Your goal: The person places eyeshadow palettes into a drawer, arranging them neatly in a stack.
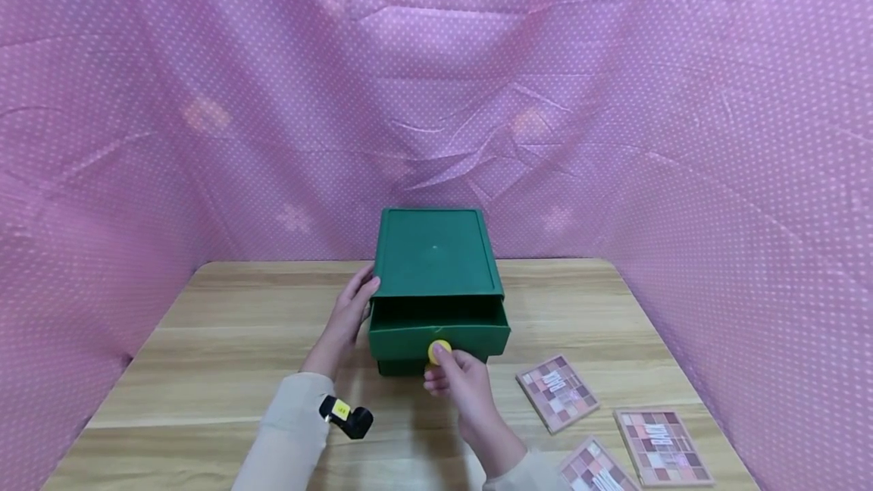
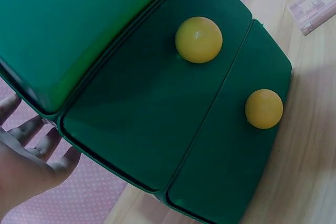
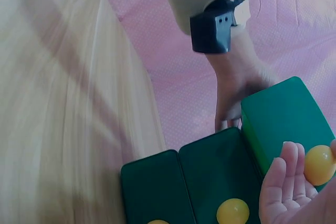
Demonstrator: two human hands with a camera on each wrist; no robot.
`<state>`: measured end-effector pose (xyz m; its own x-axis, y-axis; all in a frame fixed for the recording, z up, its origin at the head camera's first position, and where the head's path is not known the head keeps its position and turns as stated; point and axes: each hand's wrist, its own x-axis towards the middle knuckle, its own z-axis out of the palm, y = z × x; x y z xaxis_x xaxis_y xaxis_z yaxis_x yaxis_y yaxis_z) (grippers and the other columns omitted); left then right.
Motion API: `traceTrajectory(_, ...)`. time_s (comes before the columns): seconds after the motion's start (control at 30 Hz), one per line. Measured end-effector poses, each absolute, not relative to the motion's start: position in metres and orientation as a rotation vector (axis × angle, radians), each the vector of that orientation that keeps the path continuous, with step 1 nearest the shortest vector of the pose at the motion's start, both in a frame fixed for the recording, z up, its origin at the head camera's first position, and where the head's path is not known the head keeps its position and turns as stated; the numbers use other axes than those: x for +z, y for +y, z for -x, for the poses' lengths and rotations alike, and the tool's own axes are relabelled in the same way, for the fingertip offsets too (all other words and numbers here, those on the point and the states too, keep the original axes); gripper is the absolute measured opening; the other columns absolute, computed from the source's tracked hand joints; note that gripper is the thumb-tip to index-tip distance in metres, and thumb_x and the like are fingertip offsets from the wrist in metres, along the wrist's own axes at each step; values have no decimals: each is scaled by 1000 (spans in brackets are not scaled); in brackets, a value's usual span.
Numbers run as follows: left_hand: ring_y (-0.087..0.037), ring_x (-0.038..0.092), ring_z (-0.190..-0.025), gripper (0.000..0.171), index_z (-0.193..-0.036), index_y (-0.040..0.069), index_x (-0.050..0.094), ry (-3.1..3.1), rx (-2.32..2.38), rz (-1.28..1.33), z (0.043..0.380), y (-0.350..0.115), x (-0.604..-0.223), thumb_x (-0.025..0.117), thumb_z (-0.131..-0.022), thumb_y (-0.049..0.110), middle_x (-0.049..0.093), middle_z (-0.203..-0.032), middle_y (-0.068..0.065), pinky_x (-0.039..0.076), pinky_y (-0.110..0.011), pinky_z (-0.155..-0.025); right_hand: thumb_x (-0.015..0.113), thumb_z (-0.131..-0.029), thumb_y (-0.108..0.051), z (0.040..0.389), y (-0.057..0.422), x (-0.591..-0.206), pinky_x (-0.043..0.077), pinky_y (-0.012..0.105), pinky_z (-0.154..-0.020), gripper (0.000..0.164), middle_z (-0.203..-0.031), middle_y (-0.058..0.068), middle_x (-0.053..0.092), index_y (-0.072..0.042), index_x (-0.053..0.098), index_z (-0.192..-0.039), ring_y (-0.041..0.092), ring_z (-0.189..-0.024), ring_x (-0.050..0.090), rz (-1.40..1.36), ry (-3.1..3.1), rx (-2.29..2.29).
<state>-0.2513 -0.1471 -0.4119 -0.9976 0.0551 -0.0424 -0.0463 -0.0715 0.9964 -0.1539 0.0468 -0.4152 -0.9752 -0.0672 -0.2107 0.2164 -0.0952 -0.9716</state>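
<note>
A green drawer cabinet stands on the table, its top drawer pulled partly out. My right hand pinches the round yellow knob of that drawer, thumb on its near face in the head view. Against the cabinet's left side rests my left hand, and the left wrist view shows its fingers spread along that side. Two lower drawers with yellow knobs, the middle knob and the bottom knob, sit flush in the cabinet.
Three eyeshadow palettes lie on the wooden table at the right: one palette near the cabinet, another palette farther right, a third palette cut off by the frame's bottom edge. Pink dotted cloth hangs around the table.
</note>
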Motion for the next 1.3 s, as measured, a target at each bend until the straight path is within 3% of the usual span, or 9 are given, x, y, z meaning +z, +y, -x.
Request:
traceTrajectory(0.67, -30, 23, -140, 54, -147, 12, 27, 2102, 2250, -133, 254, -152, -414, 42, -98, 30, 26, -151, -13, 23, -55, -111, 55, -91, -40, 119, 48, -411, 53, 24, -68, 43, -74, -1, 62, 2, 58, -104, 9, -66, 61, -281, 1909, -2152)
traceTrajectory(0.9, -30, 18, -142, 57, -147, 18, 26, 2155, 2172, -109, 254, -155, -413, 42, -97, 40, 23, -154, -9, 19, -57, -112, 54, -93, -37, 108, 49, -414, 52, 24, -68, 41, -75, -1, 62, 2, 58, -104, 9, -67, 60, -295, 1878, -2143)
traceTrajectory(1.07, -29, 20, -142, 57, -147, 17, 26, 2136, 2188, -113, 253, -154, -411, 42, -97, 38, 24, -154, -8, 19, -56, -112, 53, -94, -33, 99, 49, -417, 52, 23, -66, 38, -72, -2, 61, 3, 58, -104, 8, -64, 60, -295, 1865, -2153)
traceTrajectory(1.3, -29, 19, -142, 55, -147, 18, 27, 2150, 2179, -109, 253, -153, -411, 42, -97, 38, 24, -154, -8, 19, -58, -112, 54, -92, -39, 91, 52, -420, 53, 25, -68, 45, -75, -1, 64, 4, 58, -106, 9, -65, 62, -299, 1891, -2093)
